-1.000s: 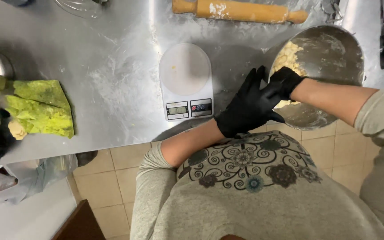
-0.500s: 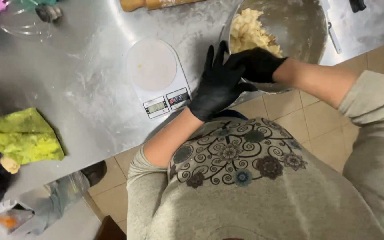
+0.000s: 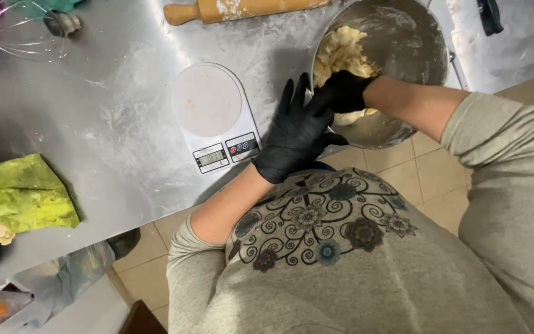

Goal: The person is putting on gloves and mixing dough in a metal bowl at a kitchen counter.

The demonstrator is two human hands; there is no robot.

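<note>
Evidently soft and sticky, the pale dough is sitting in the steel bowl at upper right, the right hand digging in curled while the left hand is bracing the rim, fingers spread.

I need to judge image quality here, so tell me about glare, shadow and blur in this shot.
Head view: soft glare streaks the steel table; the black-gloved left hand and right hand lose detail in darkness; the bowl casts shade on the dough; edges are sharp mid-frame, slightly bent toward the corners.
</note>
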